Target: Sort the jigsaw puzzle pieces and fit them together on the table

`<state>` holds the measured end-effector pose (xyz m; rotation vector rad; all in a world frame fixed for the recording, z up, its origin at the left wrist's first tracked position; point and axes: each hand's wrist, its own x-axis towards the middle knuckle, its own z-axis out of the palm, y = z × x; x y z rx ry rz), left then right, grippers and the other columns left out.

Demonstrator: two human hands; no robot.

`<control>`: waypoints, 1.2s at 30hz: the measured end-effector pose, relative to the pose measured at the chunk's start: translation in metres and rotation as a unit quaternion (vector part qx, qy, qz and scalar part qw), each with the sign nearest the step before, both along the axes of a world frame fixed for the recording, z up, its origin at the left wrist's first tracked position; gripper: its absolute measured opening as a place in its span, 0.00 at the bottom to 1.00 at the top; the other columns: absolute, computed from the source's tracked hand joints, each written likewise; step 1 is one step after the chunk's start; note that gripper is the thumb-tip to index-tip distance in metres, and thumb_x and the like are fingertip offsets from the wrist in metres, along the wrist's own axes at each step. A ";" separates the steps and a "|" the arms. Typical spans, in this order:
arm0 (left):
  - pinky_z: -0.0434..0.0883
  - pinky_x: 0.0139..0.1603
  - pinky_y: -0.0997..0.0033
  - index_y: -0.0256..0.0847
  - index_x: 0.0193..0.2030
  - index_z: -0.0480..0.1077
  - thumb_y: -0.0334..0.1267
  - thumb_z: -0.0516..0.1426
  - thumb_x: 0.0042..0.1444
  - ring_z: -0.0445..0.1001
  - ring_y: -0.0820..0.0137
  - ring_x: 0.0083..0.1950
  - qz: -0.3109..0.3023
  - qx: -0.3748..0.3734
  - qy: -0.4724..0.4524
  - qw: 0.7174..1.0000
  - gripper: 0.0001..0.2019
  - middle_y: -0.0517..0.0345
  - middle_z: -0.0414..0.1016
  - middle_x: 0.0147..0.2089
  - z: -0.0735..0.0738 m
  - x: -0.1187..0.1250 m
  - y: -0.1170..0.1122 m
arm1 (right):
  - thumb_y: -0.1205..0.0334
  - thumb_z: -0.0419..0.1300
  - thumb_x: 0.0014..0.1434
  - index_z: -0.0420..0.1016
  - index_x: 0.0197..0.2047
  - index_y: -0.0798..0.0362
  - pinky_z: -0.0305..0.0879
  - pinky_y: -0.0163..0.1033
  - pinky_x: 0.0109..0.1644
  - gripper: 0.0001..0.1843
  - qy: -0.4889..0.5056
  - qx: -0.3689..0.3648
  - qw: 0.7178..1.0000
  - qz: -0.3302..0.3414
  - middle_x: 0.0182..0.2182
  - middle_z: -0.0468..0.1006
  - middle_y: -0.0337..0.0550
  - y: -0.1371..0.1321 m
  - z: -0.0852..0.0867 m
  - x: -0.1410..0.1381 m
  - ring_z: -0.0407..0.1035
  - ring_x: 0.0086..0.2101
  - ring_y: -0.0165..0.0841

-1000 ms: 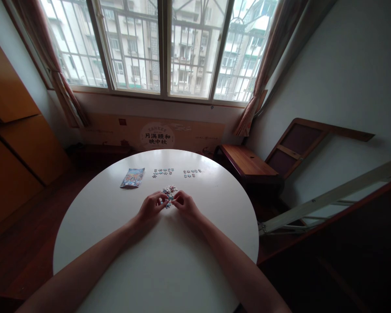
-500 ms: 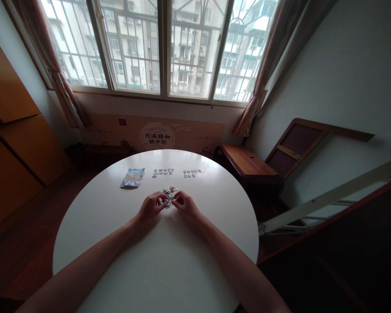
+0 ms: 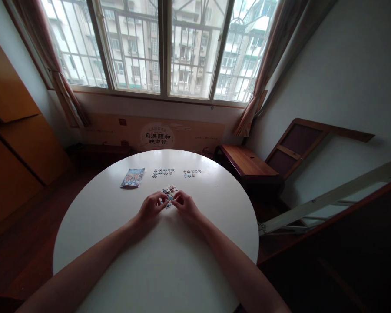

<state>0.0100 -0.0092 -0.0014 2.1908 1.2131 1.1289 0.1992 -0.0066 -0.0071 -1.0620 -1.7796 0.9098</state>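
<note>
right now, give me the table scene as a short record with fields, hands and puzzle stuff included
left hand: fingertips at the pile's near part; grip too small to tell
right hand: fingertips there too, facing the left; grip unclear
pile: loose puzzle pieces, extending beyond the fingertips
sorted pieces: two groups beyond the pile, left group and right group
packet: printed, left of both groups
surface: round white table

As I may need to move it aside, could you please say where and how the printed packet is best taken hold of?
The printed packet is probably best pinched at its near edge, coming from the near side with the left hand: it lies low on the table, and the shadow under that edge suggests a slight lift.
</note>
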 end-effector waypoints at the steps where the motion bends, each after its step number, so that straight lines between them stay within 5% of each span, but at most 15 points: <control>1: 0.67 0.28 0.77 0.39 0.34 0.72 0.43 0.57 0.56 0.68 0.77 0.25 0.000 -0.001 0.000 1.000 0.10 0.58 0.74 0.33 0.000 0.000 0.000 | 0.54 0.59 0.52 0.66 0.34 0.53 0.54 0.31 0.26 0.11 0.000 0.000 1.000 0.001 0.20 0.66 0.32 0.000 0.000 0.000 0.57 0.21 0.25; 36: 0.67 0.27 0.78 0.38 0.34 0.72 0.43 0.57 0.56 0.68 0.78 0.25 0.003 0.002 0.005 1.000 0.10 0.59 0.75 0.32 0.000 0.001 0.000 | 0.56 0.60 0.52 0.66 0.33 0.53 0.53 0.30 0.26 0.10 -0.004 0.003 1.000 0.005 0.20 0.65 0.32 -0.001 0.004 0.000 0.57 0.21 0.24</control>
